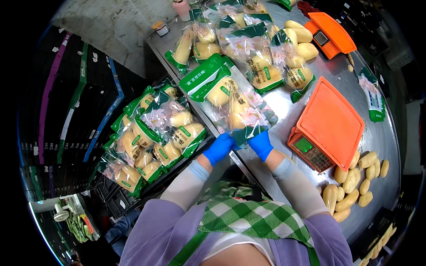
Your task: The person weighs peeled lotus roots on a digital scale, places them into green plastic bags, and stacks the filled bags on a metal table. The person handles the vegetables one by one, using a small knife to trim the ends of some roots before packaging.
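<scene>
My left hand [220, 148], in a blue glove, grips one side of the near end of a clear plastic bag of lotus root [240, 106]. My right hand [261, 145], gloved alike, holds the other side of that end. The bag lies on the metal table's left edge, on top of an empty-looking green and white bag [199, 73]. Pale lotus root pieces show through its flower-printed film. Right of my right hand stands an orange scale [329, 123] with a lit green display. My fingertips are partly hidden by the film.
Left of the table, a black crate [116, 199] holds filled lotus root bags [156, 133]. More filled bags [263, 63] lie at the table's back. A second orange scale [332, 33] stands back right. Loose lotus root pieces [351, 181] lie beyond the near scale. Black crates [66, 99] are stacked left.
</scene>
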Available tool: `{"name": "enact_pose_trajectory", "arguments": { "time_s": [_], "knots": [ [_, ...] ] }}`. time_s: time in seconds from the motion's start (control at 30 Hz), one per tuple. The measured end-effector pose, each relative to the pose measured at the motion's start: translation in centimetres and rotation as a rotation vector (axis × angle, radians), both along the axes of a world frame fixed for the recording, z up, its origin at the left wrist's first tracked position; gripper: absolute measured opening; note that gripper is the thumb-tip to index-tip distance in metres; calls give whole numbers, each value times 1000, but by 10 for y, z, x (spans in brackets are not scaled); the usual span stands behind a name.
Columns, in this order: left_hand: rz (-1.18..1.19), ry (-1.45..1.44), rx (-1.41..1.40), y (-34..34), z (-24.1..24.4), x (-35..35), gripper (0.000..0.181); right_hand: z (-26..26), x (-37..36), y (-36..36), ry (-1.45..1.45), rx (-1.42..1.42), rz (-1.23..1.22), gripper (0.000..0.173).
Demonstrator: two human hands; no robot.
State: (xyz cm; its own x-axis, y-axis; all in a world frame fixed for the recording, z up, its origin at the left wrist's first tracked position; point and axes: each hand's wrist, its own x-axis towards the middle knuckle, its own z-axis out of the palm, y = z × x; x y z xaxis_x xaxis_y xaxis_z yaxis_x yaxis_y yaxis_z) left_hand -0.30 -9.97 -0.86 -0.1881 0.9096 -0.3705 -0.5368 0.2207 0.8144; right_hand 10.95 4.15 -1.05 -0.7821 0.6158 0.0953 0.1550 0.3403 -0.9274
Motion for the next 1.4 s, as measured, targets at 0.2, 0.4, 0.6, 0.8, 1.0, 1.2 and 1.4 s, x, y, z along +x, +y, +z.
{"name": "enact_pose_trajectory", "arguments": {
  "time_s": [0.2,0.4,0.6,0.8,1.0,1.2,1.4],
  "knots": [
    [-28,12,-69,-3,10,-1,36,11,-15,-8,20,-24,8,39],
    [65,-163,0,2,18,6,37,11,-1,7,55,-225,160,39],
    [10,-65,-43,0,0,2,36,-5,-21,5,78,-415,110,37],
    [111,-101,-51,0,9,8,32,-15,-19,7,-132,188,118,41],
    [23,-49,-39,-3,-6,4,32,-14,-19,5,-140,143,94,46],
    [90,-92,-18,-3,-3,9,31,-8,-17,4,-220,55,-22,44],
    [126,-123,-70,-1,6,8,23,35,1,-3,310,-1043,-33,21]
  ]
}}
